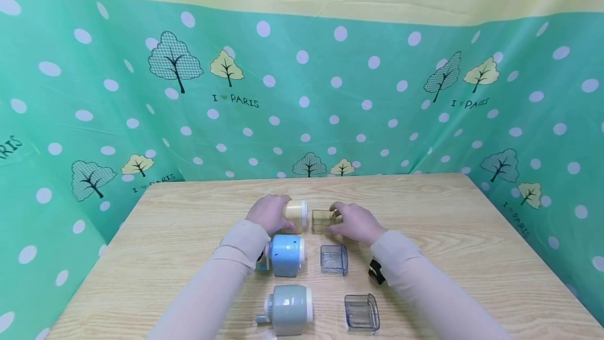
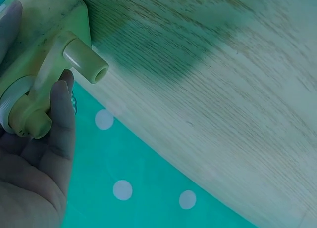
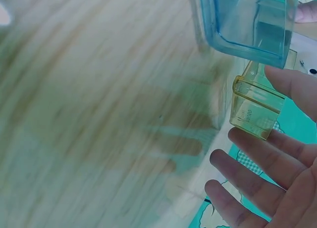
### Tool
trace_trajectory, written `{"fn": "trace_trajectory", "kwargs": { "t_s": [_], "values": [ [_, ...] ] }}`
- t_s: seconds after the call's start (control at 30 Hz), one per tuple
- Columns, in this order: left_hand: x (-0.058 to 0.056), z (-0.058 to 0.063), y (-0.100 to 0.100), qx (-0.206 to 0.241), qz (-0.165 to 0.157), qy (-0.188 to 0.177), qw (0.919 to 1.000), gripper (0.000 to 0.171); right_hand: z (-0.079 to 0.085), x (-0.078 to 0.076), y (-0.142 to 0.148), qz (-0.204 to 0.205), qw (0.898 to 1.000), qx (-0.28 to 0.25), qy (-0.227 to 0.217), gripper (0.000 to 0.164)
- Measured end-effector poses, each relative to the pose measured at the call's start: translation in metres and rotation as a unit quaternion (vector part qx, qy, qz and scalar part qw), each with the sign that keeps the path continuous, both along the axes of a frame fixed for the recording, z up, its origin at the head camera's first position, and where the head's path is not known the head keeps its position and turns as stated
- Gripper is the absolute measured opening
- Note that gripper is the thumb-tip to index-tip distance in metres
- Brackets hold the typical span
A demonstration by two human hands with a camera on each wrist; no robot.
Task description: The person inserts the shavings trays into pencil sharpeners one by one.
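Gray sharpener (image 1: 290, 309) is sitting nearer than the blue sharpener (image 1: 287, 256); past it, left hand (image 1: 269, 214) fingers are gripping the yellow sharpener (image 1: 294, 213), probably steadying it, right hand (image 1: 357, 222) fingers pinching the yellow drawer (image 1: 322, 220), for control I guess.

On the wooden tabletop (image 1: 165, 256) stands a blue sharpener (image 1: 286, 255), and nearer than it a grey-green sharpener (image 1: 290, 309). At right of them lie a clear bin (image 1: 333, 259) and another clear bin (image 1: 361, 312). A green dotted curtain (image 1: 283, 96), printed with trees, hangs behind the far edge.
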State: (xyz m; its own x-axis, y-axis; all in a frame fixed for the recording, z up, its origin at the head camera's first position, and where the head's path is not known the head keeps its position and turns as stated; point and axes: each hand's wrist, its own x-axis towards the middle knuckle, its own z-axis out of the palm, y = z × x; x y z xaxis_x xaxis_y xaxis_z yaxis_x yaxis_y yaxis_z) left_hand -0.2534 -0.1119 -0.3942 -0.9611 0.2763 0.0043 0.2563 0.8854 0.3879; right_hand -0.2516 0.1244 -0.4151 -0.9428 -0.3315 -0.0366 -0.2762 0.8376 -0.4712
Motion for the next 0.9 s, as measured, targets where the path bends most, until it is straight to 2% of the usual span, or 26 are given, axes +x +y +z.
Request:
{"fn": "trace_trajectory", "kwargs": {
  "t_s": [0.4, 0.63, 0.9],
  "values": [
    [-0.001, -0.002, 0.001, 0.018, 0.004, -0.016, 0.9997, 0.073, 0.000, -0.003, -0.008, 0.011, 1.000, 0.020, -0.001, 0.062],
    [-0.001, -0.002, 0.000, -0.001, 0.002, -0.008, 1.0000, 0.079, 0.001, -0.004, -0.012, 0.015, 0.999, 0.028, -0.001, 0.064],
    [-0.001, -0.001, 0.000, -0.004, 0.004, -0.007, 1.0000, 0.078, 0.005, -0.003, -0.014, 0.018, 0.999, 0.038, -0.005, 0.063]
  ]
}}
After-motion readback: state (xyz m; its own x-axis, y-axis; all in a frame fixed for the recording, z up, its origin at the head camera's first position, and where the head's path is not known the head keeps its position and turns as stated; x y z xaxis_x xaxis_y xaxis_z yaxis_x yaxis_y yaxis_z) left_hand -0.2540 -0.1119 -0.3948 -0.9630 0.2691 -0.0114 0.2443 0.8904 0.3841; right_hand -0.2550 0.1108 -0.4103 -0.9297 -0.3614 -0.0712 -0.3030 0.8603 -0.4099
